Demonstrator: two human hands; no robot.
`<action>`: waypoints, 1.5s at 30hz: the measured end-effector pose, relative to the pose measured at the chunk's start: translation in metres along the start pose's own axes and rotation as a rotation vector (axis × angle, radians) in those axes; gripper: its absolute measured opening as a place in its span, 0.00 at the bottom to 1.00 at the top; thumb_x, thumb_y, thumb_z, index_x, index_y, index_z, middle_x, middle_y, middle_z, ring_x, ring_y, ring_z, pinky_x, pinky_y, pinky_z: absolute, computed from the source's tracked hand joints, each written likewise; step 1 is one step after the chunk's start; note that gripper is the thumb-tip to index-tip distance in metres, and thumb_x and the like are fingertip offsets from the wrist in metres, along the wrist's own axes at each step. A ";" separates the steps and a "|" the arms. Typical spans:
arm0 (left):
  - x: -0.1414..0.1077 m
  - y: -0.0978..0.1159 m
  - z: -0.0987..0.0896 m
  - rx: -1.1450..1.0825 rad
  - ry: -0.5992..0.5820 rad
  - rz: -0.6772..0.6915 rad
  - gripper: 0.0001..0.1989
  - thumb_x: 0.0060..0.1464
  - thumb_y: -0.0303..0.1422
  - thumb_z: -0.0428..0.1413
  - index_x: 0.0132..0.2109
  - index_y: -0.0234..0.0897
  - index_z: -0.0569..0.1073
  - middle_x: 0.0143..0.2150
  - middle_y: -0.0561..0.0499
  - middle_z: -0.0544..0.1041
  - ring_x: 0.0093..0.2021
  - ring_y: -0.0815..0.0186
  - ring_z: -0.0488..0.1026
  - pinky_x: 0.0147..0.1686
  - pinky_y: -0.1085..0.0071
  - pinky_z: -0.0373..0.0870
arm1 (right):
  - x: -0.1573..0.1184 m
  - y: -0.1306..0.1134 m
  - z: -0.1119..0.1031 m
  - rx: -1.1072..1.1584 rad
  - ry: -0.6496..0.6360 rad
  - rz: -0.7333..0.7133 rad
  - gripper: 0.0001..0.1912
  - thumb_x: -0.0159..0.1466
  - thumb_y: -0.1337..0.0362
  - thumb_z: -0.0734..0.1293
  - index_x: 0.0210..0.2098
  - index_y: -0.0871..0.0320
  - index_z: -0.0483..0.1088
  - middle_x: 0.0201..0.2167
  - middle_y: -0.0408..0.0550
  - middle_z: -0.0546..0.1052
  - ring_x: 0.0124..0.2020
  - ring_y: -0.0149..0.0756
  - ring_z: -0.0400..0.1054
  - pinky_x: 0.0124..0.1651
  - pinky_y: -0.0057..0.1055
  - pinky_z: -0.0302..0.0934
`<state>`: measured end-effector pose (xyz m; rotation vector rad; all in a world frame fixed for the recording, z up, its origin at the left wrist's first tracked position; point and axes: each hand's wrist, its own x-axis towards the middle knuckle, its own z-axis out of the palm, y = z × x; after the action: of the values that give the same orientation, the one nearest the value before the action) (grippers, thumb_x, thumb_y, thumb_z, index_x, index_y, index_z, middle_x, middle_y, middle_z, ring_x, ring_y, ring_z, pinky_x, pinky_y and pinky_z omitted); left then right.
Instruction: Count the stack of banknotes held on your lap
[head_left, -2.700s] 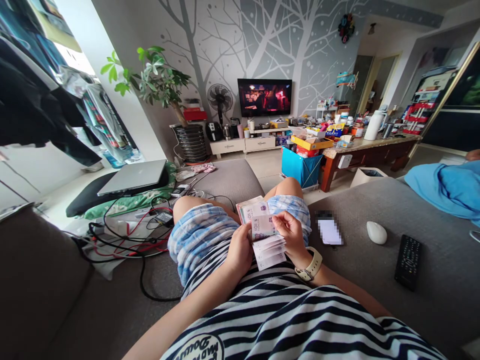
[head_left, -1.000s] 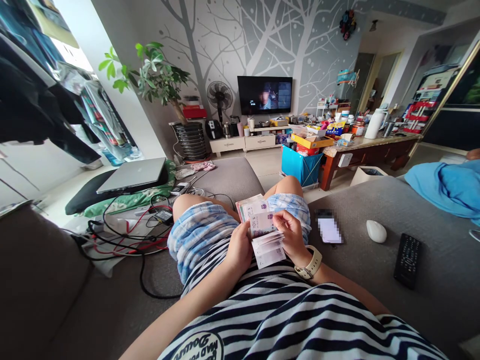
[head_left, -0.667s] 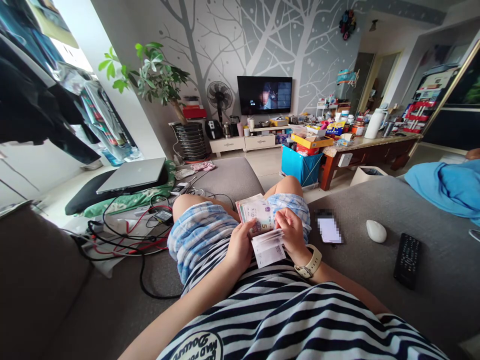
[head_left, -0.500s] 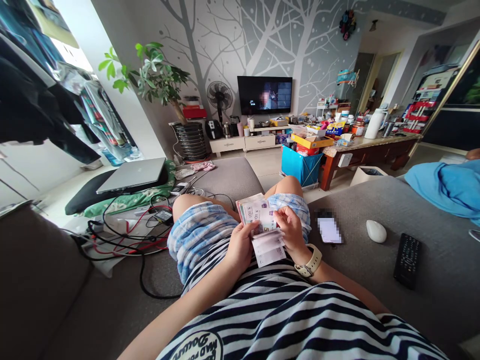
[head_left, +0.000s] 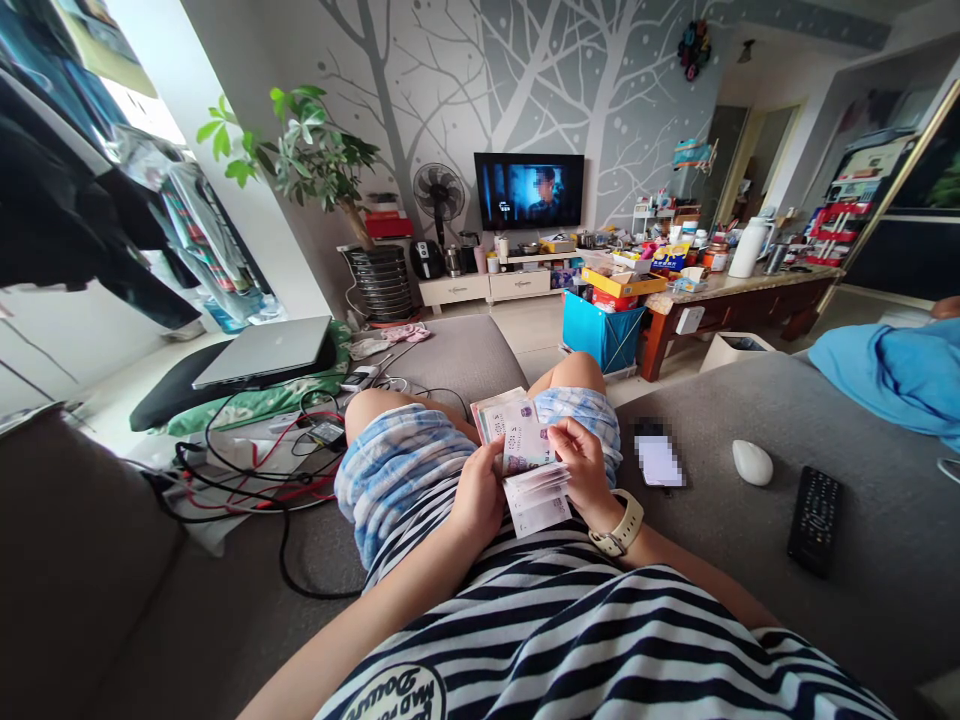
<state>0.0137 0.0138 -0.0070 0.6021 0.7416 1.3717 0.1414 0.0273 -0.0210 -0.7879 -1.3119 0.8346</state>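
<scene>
A stack of banknotes point(head_left: 523, 432) is held over my lap, purple-printed notes on top and pinkish edges showing at its upper left. My left hand point(head_left: 481, 490) grips the stack from its left side, thumb on top. Closed on the right edge of the notes is my right hand point(head_left: 581, 462), its thumb and forefinger pinching them. Below the fingers, the lower ends of several notes fold down and fan out towards my striped shirt point(head_left: 600, 620). How many notes each hand grips cannot be made out.
On the sofa to my right lie a phone point(head_left: 660, 460), a white mouse point(head_left: 752, 463) and a black remote control point(head_left: 815, 520). Tangled cables point(head_left: 255, 470) and a laptop point(head_left: 266, 350) are at my left. A cluttered coffee table point(head_left: 787, 290) stands ahead to the right.
More notes are now folded down and fanned below my fingers. My left thumb has drawn back slightly to the left. The television picture differs.
</scene>
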 end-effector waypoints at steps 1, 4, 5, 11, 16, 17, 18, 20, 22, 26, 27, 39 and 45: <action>0.000 0.000 0.000 0.000 -0.002 0.003 0.20 0.43 0.35 0.60 0.44 0.29 0.75 0.32 0.45 0.81 0.36 0.53 0.79 0.37 0.62 0.74 | 0.000 0.000 0.000 0.003 -0.003 -0.001 0.15 0.63 0.55 0.62 0.23 0.54 0.61 0.19 0.39 0.59 0.21 0.31 0.52 0.24 0.30 0.49; -0.001 0.000 0.000 0.002 -0.003 0.002 0.20 0.43 0.35 0.60 0.45 0.29 0.75 0.32 0.44 0.81 0.37 0.53 0.79 0.38 0.62 0.74 | -0.001 0.001 0.000 0.013 -0.009 -0.006 0.15 0.63 0.55 0.62 0.23 0.55 0.62 0.19 0.40 0.61 0.22 0.31 0.53 0.25 0.30 0.51; -0.001 0.000 0.000 0.003 -0.003 0.000 0.20 0.43 0.35 0.60 0.45 0.29 0.75 0.33 0.44 0.81 0.37 0.53 0.79 0.38 0.61 0.74 | -0.001 0.001 0.000 0.017 -0.011 -0.008 0.15 0.63 0.55 0.62 0.24 0.55 0.63 0.19 0.40 0.61 0.22 0.31 0.53 0.25 0.30 0.51; -0.002 0.000 0.001 0.021 0.013 0.006 0.21 0.43 0.36 0.60 0.45 0.30 0.75 0.33 0.44 0.81 0.37 0.52 0.79 0.38 0.61 0.74 | -0.002 0.003 0.000 0.018 -0.012 0.002 0.15 0.63 0.53 0.62 0.25 0.55 0.64 0.20 0.40 0.62 0.23 0.31 0.54 0.26 0.30 0.51; -0.003 0.000 0.001 0.033 -0.006 0.013 0.20 0.43 0.36 0.61 0.44 0.30 0.75 0.33 0.45 0.81 0.37 0.53 0.79 0.38 0.61 0.74 | -0.003 0.001 0.001 0.000 -0.008 0.006 0.16 0.63 0.51 0.62 0.25 0.55 0.63 0.20 0.40 0.62 0.23 0.32 0.55 0.27 0.30 0.53; -0.003 0.001 0.001 0.037 -0.009 0.015 0.20 0.42 0.36 0.61 0.44 0.30 0.75 0.33 0.45 0.81 0.36 0.53 0.79 0.38 0.61 0.74 | -0.003 0.001 0.001 -0.008 -0.009 0.001 0.17 0.63 0.51 0.62 0.25 0.55 0.63 0.20 0.40 0.62 0.23 0.32 0.55 0.27 0.30 0.53; -0.003 0.001 0.002 0.041 -0.009 0.017 0.20 0.42 0.36 0.61 0.43 0.31 0.76 0.33 0.45 0.81 0.36 0.53 0.79 0.38 0.62 0.74 | -0.003 0.000 0.001 -0.016 -0.011 -0.003 0.17 0.63 0.51 0.62 0.25 0.55 0.62 0.20 0.40 0.62 0.23 0.32 0.55 0.27 0.30 0.53; -0.004 0.001 0.002 0.046 -0.009 0.020 0.20 0.41 0.36 0.61 0.43 0.31 0.76 0.33 0.45 0.81 0.36 0.53 0.78 0.38 0.62 0.73 | -0.003 -0.001 0.001 -0.030 -0.012 -0.001 0.17 0.63 0.50 0.61 0.25 0.55 0.62 0.20 0.41 0.62 0.23 0.32 0.55 0.27 0.30 0.53; -0.004 0.001 0.002 0.047 -0.013 0.026 0.19 0.42 0.36 0.61 0.42 0.31 0.76 0.33 0.45 0.81 0.36 0.54 0.78 0.38 0.62 0.73 | -0.004 -0.001 0.001 -0.042 -0.007 0.002 0.19 0.63 0.48 0.61 0.23 0.54 0.60 0.19 0.40 0.61 0.22 0.32 0.54 0.26 0.31 0.52; -0.004 0.001 0.002 0.042 -0.008 0.018 0.16 0.42 0.34 0.60 0.40 0.32 0.76 0.34 0.46 0.81 0.37 0.54 0.78 0.38 0.62 0.73 | -0.003 0.002 0.000 -0.026 -0.024 -0.029 0.23 0.65 0.47 0.55 0.20 0.53 0.59 0.19 0.42 0.62 0.23 0.34 0.56 0.29 0.33 0.55; -0.004 0.001 0.002 0.041 -0.002 0.013 0.15 0.42 0.34 0.61 0.40 0.32 0.77 0.34 0.46 0.81 0.38 0.54 0.78 0.38 0.62 0.73 | -0.003 0.003 -0.001 -0.023 -0.022 -0.036 0.23 0.66 0.47 0.55 0.20 0.53 0.59 0.19 0.43 0.63 0.23 0.34 0.57 0.30 0.33 0.55; -0.006 0.001 0.001 0.064 0.003 0.005 0.14 0.38 0.29 0.63 0.37 0.33 0.76 0.34 0.46 0.81 0.35 0.58 0.78 0.39 0.65 0.72 | 0.002 0.010 0.000 -0.056 0.019 0.050 0.19 0.62 0.52 0.63 0.20 0.54 0.56 0.17 0.37 0.56 0.20 0.30 0.50 0.24 0.30 0.46; -0.003 0.000 0.001 0.032 0.015 0.006 0.16 0.43 0.34 0.60 0.41 0.33 0.76 0.35 0.46 0.81 0.35 0.57 0.78 0.36 0.64 0.73 | 0.001 0.008 0.000 -0.071 0.051 0.032 0.19 0.61 0.53 0.64 0.20 0.54 0.57 0.17 0.38 0.59 0.21 0.30 0.52 0.25 0.30 0.49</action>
<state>0.0148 0.0109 -0.0058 0.6209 0.7753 1.3735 0.1406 0.0325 -0.0274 -0.8828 -1.2921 0.7924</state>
